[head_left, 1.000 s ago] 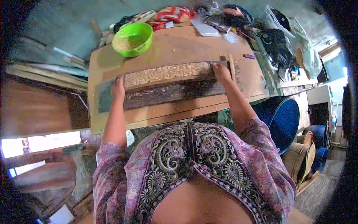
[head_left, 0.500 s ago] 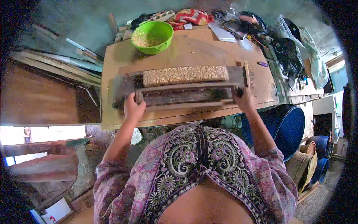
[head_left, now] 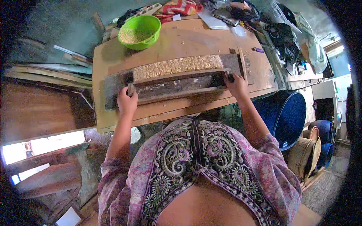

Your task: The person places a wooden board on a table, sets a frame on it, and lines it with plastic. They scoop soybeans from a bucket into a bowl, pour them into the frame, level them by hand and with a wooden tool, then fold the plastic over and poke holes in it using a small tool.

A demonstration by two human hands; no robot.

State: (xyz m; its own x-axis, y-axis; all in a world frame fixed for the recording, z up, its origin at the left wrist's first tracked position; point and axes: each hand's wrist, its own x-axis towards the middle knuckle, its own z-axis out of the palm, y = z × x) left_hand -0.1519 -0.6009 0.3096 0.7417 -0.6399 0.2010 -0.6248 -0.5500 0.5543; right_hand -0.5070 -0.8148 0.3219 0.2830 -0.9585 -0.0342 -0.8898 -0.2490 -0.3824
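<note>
A long, narrow wooden frame lies low over the table, with a dark board and scattered pale bits showing through its opening. My left hand is closed around the upright grip at its left end. At the right end, my right hand has its fingers wrapped round the matching grip. Just behind the frame's far rail sits a rectangular slab of packed pale beans or grains, its lower front edge partly hidden by that rail.
A green basin with loose pale grains stands at the table's back left. A wooden strip and a purple lighter-like object lie to the right. Clutter, papers and a red patterned cloth line the far edge. A blue barrel stands below right.
The whole view has shifted, so the table appears further left and higher. Both hands keep their hold on the wooden frame, which looks sharper now, with pale bits visible inside it.
</note>
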